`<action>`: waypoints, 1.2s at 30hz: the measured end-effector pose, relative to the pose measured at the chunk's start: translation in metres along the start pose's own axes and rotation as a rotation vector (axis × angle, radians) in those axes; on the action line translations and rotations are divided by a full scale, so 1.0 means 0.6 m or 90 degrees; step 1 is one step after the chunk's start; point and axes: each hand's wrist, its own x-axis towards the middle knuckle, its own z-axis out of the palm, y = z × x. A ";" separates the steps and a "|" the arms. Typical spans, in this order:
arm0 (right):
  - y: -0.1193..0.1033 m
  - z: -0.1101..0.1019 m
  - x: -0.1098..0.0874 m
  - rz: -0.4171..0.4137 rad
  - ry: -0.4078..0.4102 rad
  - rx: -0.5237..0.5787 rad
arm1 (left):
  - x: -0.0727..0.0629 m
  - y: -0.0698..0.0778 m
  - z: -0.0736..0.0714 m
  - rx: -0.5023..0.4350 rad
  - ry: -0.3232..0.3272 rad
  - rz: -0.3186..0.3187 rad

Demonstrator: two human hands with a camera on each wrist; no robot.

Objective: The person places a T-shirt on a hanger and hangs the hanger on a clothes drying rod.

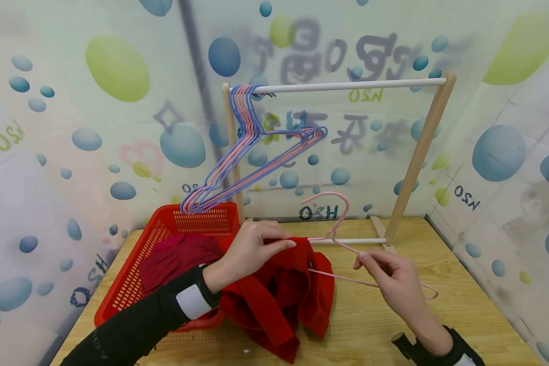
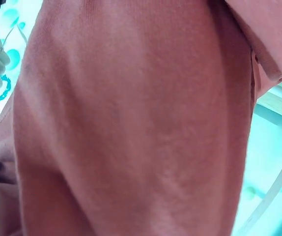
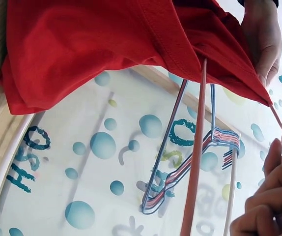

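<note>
Garment point(image 1: 279, 300): soft red cloth, hanging from the left hand point(image 1: 256, 246) above the wooden table point(image 1: 361, 330), just beside the red basket point(image 1: 137, 264); it looks light and limp, likely to fold wherever nothing supports it. Whether its lower hem touches the tabletop is hard to tell.
Left hand: thumb and fingers pinched together on the garment's upper edge, a sensible hold, since that edge seems firmer than the loose folds below.
Pink hanger point(image 1: 334, 234): one end inside the garment's opening, hook upward, the other end bare; thin and apparently light, it looks stiff enough to push but smooth enough to twist in a loose pinch.
Right hand point(image 1: 395, 279): thumb and fingers clamped on the hanger's sloping upper arm; a hold nearer the neck would probably steady it better.
White rail point(image 1: 338, 87): blue and pink spare hangers point(image 1: 255, 128) bunch at one end.
</note>
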 end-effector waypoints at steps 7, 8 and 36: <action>-0.003 -0.002 0.002 0.002 -0.008 -0.017 | 0.003 0.003 0.001 0.033 0.012 0.018; -0.003 -0.003 0.002 0.001 -0.009 -0.019 | 0.004 0.004 0.002 0.036 0.013 0.021; -0.013 -0.004 0.002 -0.016 -0.012 -0.056 | 0.011 0.017 0.019 -0.001 0.025 0.054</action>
